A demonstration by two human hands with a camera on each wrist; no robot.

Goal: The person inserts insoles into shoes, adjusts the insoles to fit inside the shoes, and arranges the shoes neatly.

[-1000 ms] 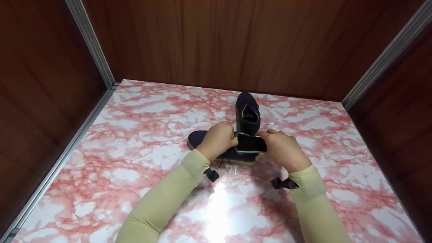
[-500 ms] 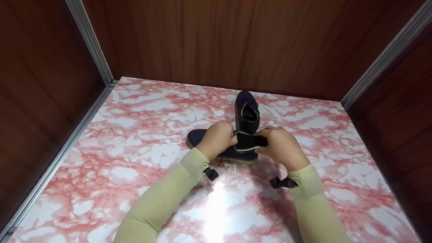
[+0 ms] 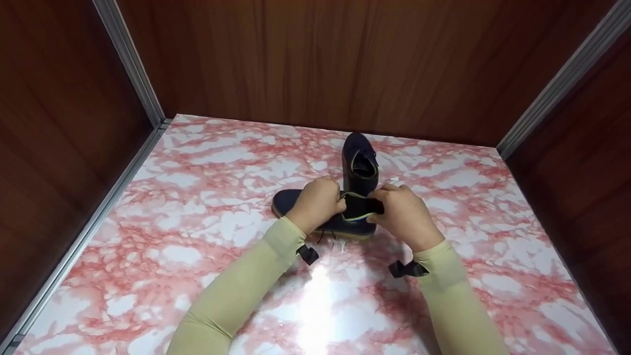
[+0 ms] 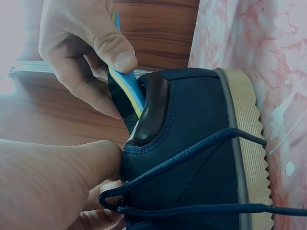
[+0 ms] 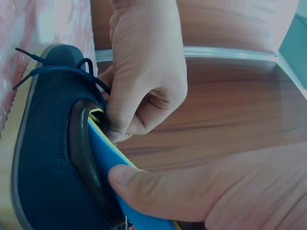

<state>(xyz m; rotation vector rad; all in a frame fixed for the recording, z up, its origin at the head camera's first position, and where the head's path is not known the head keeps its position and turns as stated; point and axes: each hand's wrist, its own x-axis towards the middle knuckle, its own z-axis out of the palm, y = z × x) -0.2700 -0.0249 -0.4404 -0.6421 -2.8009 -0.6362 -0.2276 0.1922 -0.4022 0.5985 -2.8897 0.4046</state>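
A navy shoe (image 3: 286, 201) with a cream sole lies flat, toe to the left, in the head view. My left hand (image 3: 318, 202) pinches it at the front of its opening, beside the loose lace (image 4: 177, 155); what exactly lies under the fingertips is hidden. My right hand (image 3: 406, 217) pinches the heel end of an insole (image 3: 356, 207), black on top and blue underneath with a yellow edge. The insole (image 5: 108, 153) slants into the shoe's opening, its heel end above the collar and its front part hidden inside.
A matching navy shoe (image 3: 357, 143) stands just behind, toe toward the back wall (image 3: 315, 64). Both rest on a red-and-white marbled surface (image 3: 212, 236). Dark wood-look panels (image 3: 59, 98) with metal edge strips rise at the left, back and right.
My right hand has shifted slightly left, and the insole's heel end, first deeper over the heel, now rises bent above the collar. The left hand keeps its hold on the shoe.
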